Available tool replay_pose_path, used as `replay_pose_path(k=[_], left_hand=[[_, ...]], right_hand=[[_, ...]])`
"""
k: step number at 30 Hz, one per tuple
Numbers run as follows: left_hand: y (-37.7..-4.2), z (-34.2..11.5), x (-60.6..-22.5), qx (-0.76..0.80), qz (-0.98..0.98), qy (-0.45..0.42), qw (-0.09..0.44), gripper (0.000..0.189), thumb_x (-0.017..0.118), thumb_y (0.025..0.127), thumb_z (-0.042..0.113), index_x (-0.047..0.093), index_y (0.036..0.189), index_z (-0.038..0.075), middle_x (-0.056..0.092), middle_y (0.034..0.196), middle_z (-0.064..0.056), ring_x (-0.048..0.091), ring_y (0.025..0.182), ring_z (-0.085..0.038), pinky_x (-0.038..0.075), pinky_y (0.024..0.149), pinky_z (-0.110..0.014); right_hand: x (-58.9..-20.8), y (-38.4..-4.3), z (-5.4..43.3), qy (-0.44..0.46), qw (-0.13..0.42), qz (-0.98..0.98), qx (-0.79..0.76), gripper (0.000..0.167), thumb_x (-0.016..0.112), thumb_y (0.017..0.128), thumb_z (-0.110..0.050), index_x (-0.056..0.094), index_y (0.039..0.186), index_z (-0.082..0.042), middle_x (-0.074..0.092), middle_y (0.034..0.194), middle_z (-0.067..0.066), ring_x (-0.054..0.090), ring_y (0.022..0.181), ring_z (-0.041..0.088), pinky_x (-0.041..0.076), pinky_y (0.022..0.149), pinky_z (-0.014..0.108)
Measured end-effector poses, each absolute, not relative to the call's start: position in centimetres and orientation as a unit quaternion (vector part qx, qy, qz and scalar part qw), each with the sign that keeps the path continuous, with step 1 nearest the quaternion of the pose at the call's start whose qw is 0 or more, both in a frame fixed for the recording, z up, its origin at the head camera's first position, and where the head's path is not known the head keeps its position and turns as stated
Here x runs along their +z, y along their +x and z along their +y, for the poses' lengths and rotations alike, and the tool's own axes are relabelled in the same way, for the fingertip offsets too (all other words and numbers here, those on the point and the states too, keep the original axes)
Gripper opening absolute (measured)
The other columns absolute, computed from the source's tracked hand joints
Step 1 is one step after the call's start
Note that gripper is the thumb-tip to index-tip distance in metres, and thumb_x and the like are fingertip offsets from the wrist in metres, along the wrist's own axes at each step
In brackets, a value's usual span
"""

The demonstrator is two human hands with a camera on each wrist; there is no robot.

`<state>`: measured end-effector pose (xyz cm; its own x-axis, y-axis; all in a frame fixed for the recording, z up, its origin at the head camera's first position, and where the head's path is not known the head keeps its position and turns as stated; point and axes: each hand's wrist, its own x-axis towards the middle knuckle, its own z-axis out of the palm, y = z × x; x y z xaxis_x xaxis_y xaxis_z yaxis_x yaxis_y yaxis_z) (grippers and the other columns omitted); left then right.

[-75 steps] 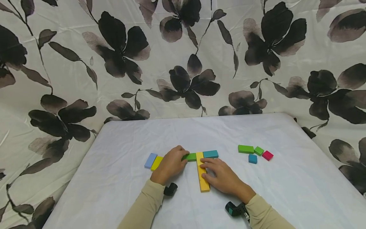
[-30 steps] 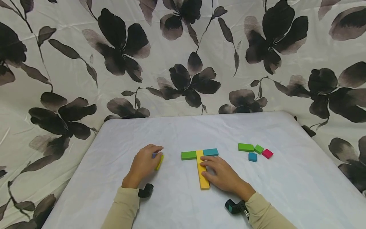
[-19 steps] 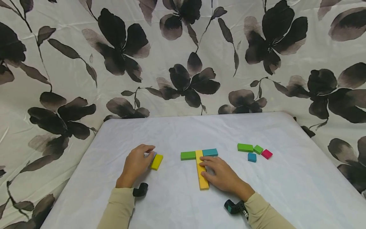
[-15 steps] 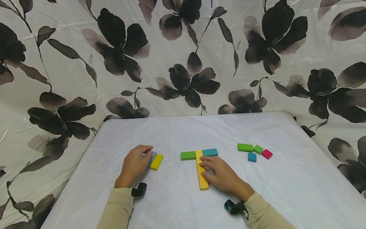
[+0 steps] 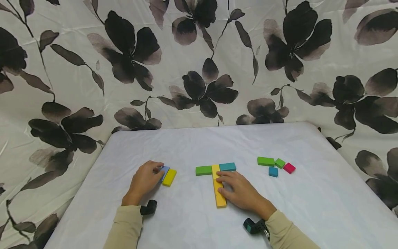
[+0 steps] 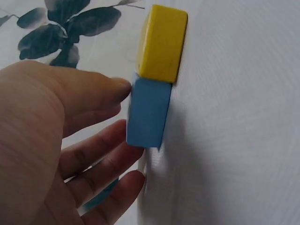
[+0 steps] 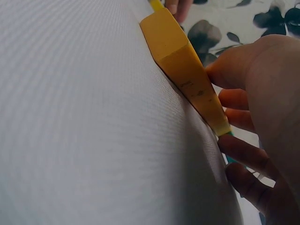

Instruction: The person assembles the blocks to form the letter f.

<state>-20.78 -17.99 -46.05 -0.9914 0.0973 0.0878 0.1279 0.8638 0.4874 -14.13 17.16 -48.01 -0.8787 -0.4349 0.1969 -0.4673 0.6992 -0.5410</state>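
In the head view, my left hand (image 5: 143, 180) is at a light blue block (image 5: 166, 169), left of the table's middle. The left wrist view shows thumb and fingertips at opposite edges of that blue block (image 6: 149, 112), pinching it lightly. A short yellow block (image 5: 169, 177) lies against its right side. My right hand (image 5: 242, 191) rests its fingertips on a long orange-yellow block (image 5: 220, 199), its thumb along the near right edge. A green block (image 5: 204, 170) and a teal block (image 5: 227, 166) flank the long block's far end, forming a T.
Further right lie a green block (image 5: 265, 161), a small green cube (image 5: 280, 163), a small blue cube (image 5: 273, 172) and a red cube (image 5: 289, 168). A white cloth covers the table (image 5: 192, 145). Behind it hangs a floral cloth (image 5: 174, 58).
My left hand has left the green block and moved left, past the yellow block to the blue one. The right hand has stayed at the long block.
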Motion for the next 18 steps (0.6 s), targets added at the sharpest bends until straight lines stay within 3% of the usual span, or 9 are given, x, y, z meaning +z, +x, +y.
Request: replay_pose_path(k=[18], left_hand=[[-21.29, -18.19, -46.51, -0.298, -0.953, -0.055, -0.019, 0.046, 0.070, 0.095, 0.023, 0.062, 0.137, 0.006, 0.063, 0.125, -0.013, 0.061, 0.112, -0.030, 0.049, 0.096, -0.051]], right_hand=[[-48.02, -14.16, 17.22, 0.244, 0.024, -0.923, 0.296, 0.038, 0.065, 0.098, -0.035, 0.067, 0.132, -0.017, 0.051, 0.147, -0.007, 0.045, 0.135, 0.019, 0.038, 0.109, 0.046]])
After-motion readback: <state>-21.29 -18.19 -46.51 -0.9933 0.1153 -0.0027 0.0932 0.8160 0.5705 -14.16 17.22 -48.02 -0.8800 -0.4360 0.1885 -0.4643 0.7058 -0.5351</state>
